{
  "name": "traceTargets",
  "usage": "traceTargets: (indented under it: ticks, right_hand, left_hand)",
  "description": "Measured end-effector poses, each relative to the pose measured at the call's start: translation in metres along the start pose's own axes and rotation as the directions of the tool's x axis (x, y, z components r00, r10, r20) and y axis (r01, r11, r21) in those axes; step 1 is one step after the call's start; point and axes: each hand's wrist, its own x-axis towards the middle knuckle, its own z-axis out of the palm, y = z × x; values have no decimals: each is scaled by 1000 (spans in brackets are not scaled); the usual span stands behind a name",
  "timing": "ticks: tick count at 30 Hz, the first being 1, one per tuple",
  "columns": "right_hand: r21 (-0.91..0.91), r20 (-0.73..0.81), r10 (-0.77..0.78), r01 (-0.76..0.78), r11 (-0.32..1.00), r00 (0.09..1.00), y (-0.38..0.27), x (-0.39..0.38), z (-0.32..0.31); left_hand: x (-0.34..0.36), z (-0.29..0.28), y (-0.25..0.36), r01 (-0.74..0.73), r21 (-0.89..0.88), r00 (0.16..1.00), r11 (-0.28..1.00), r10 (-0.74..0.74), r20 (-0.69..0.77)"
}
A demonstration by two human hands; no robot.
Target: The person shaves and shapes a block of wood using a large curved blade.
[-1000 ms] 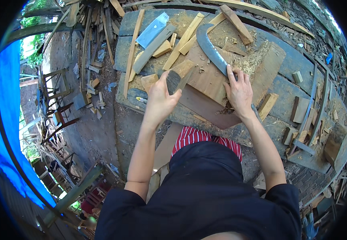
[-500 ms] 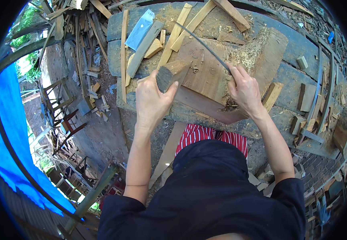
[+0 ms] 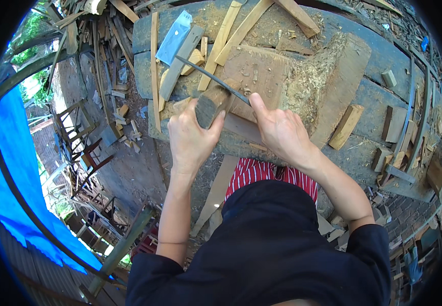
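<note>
My left hand (image 3: 194, 133) grips a short, thick wood block (image 3: 208, 108) from below, with the thumb along its near side. The block's dark grey end faces me and its other end leans away over the bench. In my closed right hand (image 3: 285, 133) is a long thin dark blade (image 3: 208, 75), seen almost edge-on. It slants up to the left, passing over or against the far end of the block; whether they touch I cannot tell. Its handle is hidden in my fist. Below sits a large hacked wooden chopping block (image 3: 261, 76), with pale chips in its worn hollow.
On the weathered bench (image 3: 147, 38) lie wooden strips (image 3: 241, 35), a light blue packet (image 3: 176, 38), a grey slat (image 3: 182, 64) and a loose wood piece (image 3: 346, 126). Metal bars (image 3: 413, 112) and offcuts occupy the right end. Scrap wood (image 3: 81, 30) is heaped at the far left.
My right hand has swung left and slightly down, bringing the blade to the wood block. My left hand has shifted slightly left and down with the block still gripped.
</note>
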Motion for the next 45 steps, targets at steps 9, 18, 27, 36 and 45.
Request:
traceTargets:
  ticks: [9,18,27,36,45]
  right_hand:
    - [-131,-52,-31,24,991,998,0,7,4]
    - [1,29,27,-27,1000,999,8,13,-4]
    - [89,2,-204,203,975,979,-20,-7,-38]
    - [22,26,-79,78,997,997,-8,-4,-36]
    - [-31,37,-131,132,991,991,-8,-4,-30]
  left_hand:
    - [3,2,-3,-54,15,998,998,55,-27]
    - [6,2,-1,-51,-16,999,999,51,-11]
    - [6,-5,0,-41,13,999,999,41,-2]
    - [-1,-5,-7,-101,96,994,990,96,54]
    - [5,-5,-5,-86,80,995,993,81,65]
